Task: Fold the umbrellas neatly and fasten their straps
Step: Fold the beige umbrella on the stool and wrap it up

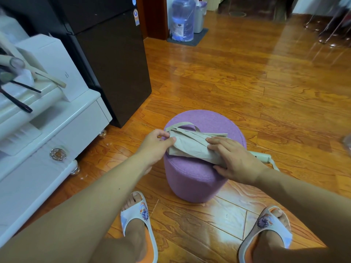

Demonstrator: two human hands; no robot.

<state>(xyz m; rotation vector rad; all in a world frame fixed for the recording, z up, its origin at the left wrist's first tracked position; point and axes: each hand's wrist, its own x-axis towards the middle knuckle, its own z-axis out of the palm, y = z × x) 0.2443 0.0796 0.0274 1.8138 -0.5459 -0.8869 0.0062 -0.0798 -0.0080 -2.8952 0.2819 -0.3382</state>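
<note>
1. The beige fabric folding umbrella (191, 147) lies across the top of the round purple upholstered stool (190, 179), with both hands on it.
2. Left hand (154, 147): its grip pinches the bunched canopy at the tip end, thumb on top and fingers tucked behind the pleats. Right hand (234, 160): fingers mostly flat, pressing the canopy down near the handle end, thumb hooked under the edge, so it's pinning the umbrella more than clenching it.
3. The step in hand looks like tidying the pleats before rolling. To do it well, I'd keep the right hand's pressure steady so the shaft can't roll off the stool, and use the left grip to pull each flap flat and lay them all the same way round. Loose flaps (there are a few fanned out just beyond the left grip) make a lumpy roll that the strap won't close over.
4. The beige fabric strap (187, 124) loops free just past the left grip's fingertips, not fastened yet. Keep it on the outside of the roll.
5. Long axis: it runs from the left grip to the right one and on past it. The pale green plastic handle (263, 156) sticks out beyond the right wrist, off the stool edge, with the tip end toward the left grip.
</note>
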